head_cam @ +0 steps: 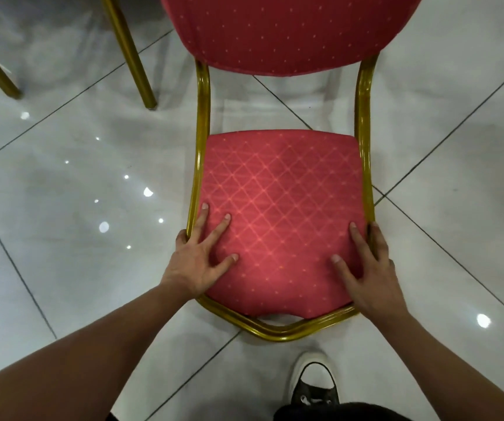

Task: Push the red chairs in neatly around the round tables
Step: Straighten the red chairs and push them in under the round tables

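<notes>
A red chair with a gold metal frame stands on the tiled floor right in front of me, its backrest on the far side. My left hand grips the seat's left front corner: thumb and two fingers lie on the cushion while the outer fingers curl over the gold frame. My right hand holds the right front corner, with thumb and forefinger on the cushion and the other fingers down the outside of the frame. No round table is in view.
Two gold legs of another chair stand at the top left. The glossy white floor tiles surround the chair. My black and white shoe is just behind the seat's front rail.
</notes>
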A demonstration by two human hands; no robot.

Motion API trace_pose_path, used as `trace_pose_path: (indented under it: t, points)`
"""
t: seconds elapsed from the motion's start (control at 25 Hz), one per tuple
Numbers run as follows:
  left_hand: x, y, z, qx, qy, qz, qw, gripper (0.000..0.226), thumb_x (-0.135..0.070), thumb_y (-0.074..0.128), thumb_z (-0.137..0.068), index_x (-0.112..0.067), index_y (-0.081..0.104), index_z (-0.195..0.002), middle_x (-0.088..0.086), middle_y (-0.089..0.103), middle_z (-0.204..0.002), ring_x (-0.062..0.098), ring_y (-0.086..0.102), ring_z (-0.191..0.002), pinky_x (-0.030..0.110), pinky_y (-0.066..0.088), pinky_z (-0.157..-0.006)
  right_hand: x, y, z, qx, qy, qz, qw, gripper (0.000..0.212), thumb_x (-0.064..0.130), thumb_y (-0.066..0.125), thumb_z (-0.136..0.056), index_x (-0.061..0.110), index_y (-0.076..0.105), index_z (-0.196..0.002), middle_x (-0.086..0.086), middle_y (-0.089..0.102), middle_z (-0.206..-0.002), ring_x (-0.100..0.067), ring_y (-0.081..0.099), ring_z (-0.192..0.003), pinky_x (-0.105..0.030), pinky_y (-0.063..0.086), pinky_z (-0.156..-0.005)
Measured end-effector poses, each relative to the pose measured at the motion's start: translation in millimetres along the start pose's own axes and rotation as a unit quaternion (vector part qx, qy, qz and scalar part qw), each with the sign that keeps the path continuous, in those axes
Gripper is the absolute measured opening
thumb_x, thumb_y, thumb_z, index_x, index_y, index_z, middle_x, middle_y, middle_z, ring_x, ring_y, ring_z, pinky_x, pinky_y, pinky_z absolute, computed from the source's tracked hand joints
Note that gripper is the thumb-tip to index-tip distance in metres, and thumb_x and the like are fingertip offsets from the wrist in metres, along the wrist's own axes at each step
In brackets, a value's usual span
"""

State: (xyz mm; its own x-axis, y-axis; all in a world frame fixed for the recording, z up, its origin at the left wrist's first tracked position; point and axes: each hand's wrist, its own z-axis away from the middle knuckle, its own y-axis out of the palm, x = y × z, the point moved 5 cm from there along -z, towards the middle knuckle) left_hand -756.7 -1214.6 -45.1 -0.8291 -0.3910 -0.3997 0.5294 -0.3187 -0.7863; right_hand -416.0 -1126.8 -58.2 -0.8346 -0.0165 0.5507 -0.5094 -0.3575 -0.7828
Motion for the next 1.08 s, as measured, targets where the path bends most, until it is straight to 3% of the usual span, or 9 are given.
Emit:
trace_pose_path:
  t: [0.36, 0.52, 0.8, 1.08]
  points:
    - [-81.2, -124.5, 145.2, 0.056, -0.075, -0.006, 0.996, 0.079, -0.085, 0.031, -0.084, -0.064, -0.01, -0.148, -0.021, -0.026, -0.162, 0.042, 0.015, -0.146, 0.063, 0.033, -0.113, 90.4, -160.6, 93.2, 0.086, 0.068, 0.03, 0.994, 0.079, 0.094, 0.03, -0.081, 0.061, 0.02, -0.152, 0.026, 0.005, -0.165, -0.039, 0.036, -0.145, -0.065, 0.04, -0.11]
    - [-130.3, -183.0, 216.3, 0.084, -0.101, -0.022, 0.991, 0.08, -0.086, 0.026, -0.085, -0.058, -0.01, -0.152, -0.016, -0.023, -0.164, 0.039, 0.02, -0.144, 0.06, 0.034, -0.112, 133.1, -243.1, 136.9, 0.116, 0.084, 0.061, 0.988, 0.077, 0.092, 0.028, -0.083, 0.058, 0.025, -0.153, 0.021, 0.009, -0.166, -0.038, 0.04, -0.143, -0.064, 0.039, -0.111]
    - [-226.1, -280.0, 314.1, 0.1, -0.139, -0.012, 0.985, 0.085, -0.09, 0.016, -0.081, -0.052, -0.001, -0.155, -0.01, -0.012, -0.168, 0.036, 0.02, -0.145, 0.058, 0.03, -0.115, 191.7, -389.4, 172.4, 0.164, 0.12, 0.088, 0.975, 0.092, 0.099, 0.012, -0.075, 0.053, 0.037, -0.15, 0.015, 0.018, -0.165, -0.032, 0.04, -0.144, -0.058, 0.034, -0.117]
    - [-315.4, -382.5, 346.2, 0.058, -0.162, 0.006, 0.985, 0.084, -0.088, 0.015, -0.082, -0.047, 0.021, -0.154, -0.002, -0.006, -0.168, 0.037, 0.024, -0.145, 0.056, 0.028, -0.117, 260.1, -519.6, 137.6, 0.171, 0.169, 0.024, 0.97, 0.083, 0.087, 0.024, -0.085, 0.036, 0.059, -0.14, 0.004, 0.037, -0.159, -0.027, 0.041, -0.142, -0.048, 0.025, -0.121]
